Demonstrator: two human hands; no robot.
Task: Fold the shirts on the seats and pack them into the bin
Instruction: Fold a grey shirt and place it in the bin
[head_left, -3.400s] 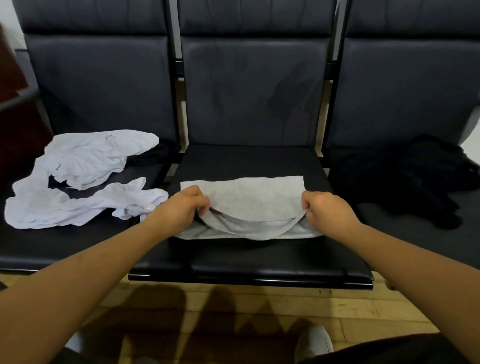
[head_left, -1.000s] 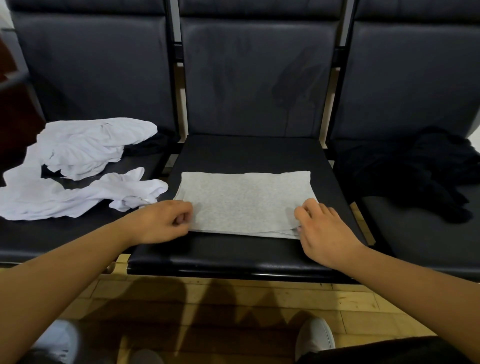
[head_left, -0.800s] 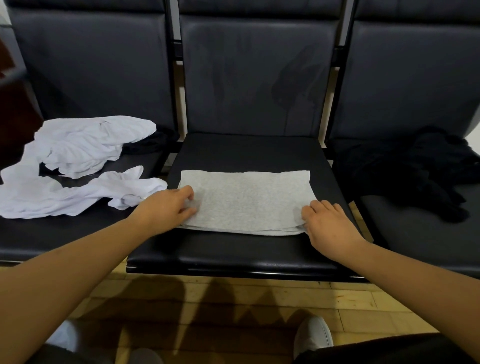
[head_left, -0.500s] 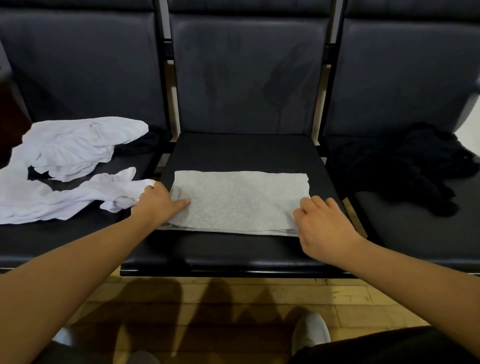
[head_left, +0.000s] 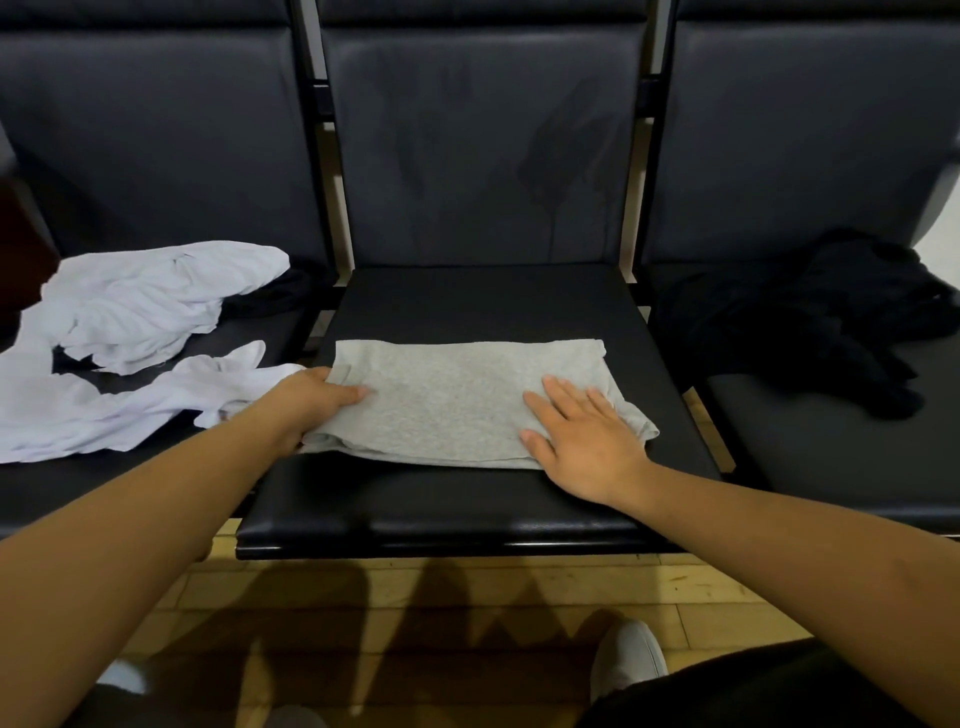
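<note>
On the middle black seat (head_left: 483, 301) lies the folded gray shirt (head_left: 457, 405). The left hand (head_left: 311, 397) pinches its left edge (thumb on top), the right hand (head_left: 582, 436) presses flat on its right end, fingers straight. A white shirt (head_left: 135, 322) sprawls one seat left, black clothing (head_left: 831, 322) one seat right.

Bare surface of the middle seat (head_left: 483, 301) is left between the grey shirt (head_left: 447, 405) and the backrest (head_left: 478, 156), and a further strip at the front edge. Passage to the left is obstructed by the white shirt (head_left: 130, 312); the right seat (head_left: 831, 447) is occupied by a black garment (head_left: 831, 322).
</note>
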